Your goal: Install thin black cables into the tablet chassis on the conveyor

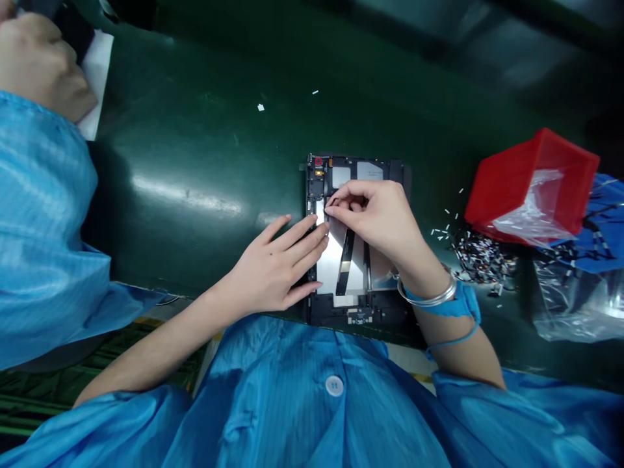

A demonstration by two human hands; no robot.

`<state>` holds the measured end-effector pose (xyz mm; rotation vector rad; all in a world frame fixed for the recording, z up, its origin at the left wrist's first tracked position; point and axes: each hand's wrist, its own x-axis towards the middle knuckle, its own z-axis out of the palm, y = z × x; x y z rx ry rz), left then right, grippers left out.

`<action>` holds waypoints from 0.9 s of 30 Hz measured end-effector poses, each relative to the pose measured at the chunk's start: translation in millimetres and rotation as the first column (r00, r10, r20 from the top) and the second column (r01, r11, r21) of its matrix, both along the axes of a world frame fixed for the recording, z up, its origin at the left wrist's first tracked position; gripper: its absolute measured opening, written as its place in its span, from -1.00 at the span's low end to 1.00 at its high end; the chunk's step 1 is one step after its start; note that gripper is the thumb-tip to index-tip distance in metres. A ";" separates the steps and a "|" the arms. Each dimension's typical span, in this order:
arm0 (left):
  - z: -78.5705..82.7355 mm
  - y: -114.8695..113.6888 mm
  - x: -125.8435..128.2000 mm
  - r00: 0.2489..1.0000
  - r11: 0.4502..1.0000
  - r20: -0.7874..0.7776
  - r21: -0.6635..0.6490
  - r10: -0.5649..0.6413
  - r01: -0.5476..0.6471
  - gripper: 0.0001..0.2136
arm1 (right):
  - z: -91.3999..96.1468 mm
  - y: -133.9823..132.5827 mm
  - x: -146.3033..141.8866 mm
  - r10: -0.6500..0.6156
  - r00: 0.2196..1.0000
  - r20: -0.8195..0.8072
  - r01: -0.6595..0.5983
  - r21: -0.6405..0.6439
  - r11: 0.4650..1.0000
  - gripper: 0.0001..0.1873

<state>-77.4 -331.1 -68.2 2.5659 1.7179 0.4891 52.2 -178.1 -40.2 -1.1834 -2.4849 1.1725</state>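
My narrow right-hand pinch [375, 218] sits at 12 o'clock over the black rectangular tablet frame [358, 313], whatever it holds hidden; my open left hand [273, 266] steadies the frame at 9 o'clock.

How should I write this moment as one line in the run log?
left hand: fingers on silver foil | right hand: pinching at foil's upper edge | open tablet housing beneath | red bin nearby

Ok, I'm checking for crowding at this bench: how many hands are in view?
3: the person's left hand and right hand, both on the black tablet frame, and a co-worker's hand at top left. Others may be out of frame.
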 end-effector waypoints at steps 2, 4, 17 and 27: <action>0.3 2.2 -1.0 1.000 1.000 -0.006 0.017 -0.011 0.011 -0.54 | -1.9 -0.2 -0.2 0.003 1.000 0.004 -0.003 0.009 1.000 -0.96; 0.3 3.6 -1.2 1.000 1.000 -0.018 0.026 -0.011 0.012 -0.56 | -3.6 -0.6 -0.5 0.001 1.000 0.005 -0.001 0.027 1.000 -0.98; 5.0 25.2 -0.8 0.989 0.987 0.077 -0.106 0.129 -0.120 -0.57 | 46.7 -35.9 68.1 -0.133 0.985 -0.113 0.170 0.441 0.881 -0.88; 1.6 -40.0 29.1 0.777 0.847 0.342 -0.150 0.528 -0.510 -0.61 | -2.7 -62.7 129.8 -0.297 0.919 0.260 0.129 0.513 0.849 -0.57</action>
